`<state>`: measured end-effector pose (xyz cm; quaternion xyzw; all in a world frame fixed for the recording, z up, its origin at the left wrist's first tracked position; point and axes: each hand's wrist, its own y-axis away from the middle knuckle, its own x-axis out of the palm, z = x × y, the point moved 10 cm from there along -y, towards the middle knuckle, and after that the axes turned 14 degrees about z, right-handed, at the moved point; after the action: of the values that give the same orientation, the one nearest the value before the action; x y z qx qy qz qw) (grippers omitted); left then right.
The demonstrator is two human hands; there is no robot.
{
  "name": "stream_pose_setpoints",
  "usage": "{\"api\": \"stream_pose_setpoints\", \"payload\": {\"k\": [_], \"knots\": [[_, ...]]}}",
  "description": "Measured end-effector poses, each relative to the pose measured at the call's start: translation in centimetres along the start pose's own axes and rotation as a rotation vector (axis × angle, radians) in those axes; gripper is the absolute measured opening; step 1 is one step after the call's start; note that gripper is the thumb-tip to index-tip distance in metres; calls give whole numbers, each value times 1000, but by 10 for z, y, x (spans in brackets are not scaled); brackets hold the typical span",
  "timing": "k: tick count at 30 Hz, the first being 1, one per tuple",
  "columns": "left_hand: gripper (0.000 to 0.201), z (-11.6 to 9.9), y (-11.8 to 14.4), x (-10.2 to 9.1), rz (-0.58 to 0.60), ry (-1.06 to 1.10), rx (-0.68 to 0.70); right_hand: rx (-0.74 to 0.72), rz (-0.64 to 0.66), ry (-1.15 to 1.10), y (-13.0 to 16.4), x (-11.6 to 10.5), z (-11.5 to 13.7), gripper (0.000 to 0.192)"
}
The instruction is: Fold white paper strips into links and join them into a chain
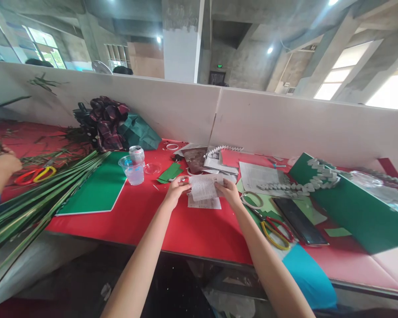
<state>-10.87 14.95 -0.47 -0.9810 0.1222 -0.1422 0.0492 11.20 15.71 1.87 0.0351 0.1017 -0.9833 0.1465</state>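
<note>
Printed sheet (204,187) at center of frame, held up over the tabletop. White partition (285,119) spans the whole width behind. Red tabletop (199,234) runs across the middle. Long green leaves (53,194) fan from the left edge toward upper center-left. Green box (354,216) at right; pale folded-paper chain (318,181) draped over its left end and onto the table. Green board (102,190) left of center, partly under the leaves. Plaid cloth (108,128) upper left, against teal bag (141,132). Blue sheet (311,276) lower right, hanging past the table edge. Black phone (298,221) right of center, lying flat. Pliers-like tool (266,219), red and yellow handles, just left of phone. Co-worker's hand (6,161) at left edge, mostly cut off.

Left hand (176,191) closed on the sheet's left edge, thumb and fingers pinching. Right hand (229,192) pinches the right edge, same way. Clear cup (134,174) upright, center-left, silver can (137,154) just behind it. Green strips (170,173) near left hand. Second printed slip (204,204) flat on table below the held one, partly covered in view.
</note>
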Motion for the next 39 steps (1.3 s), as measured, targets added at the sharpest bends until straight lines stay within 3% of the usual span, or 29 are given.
{"api": "stream_pose_setpoints", "payload": {"k": [7, 20, 39], "knots": [[42, -7, 0, -1, -41, -260, 58, 12, 34, 13, -5, -1, -11, 36], [38, -32, 6, 20, -37, -798, 267, 24, 31, 91, -6, -2, -16, 29], [40, -31, 7, 16, -89, -876, 301, 29, 17, 117, -4, 1, -7, 26]]}}
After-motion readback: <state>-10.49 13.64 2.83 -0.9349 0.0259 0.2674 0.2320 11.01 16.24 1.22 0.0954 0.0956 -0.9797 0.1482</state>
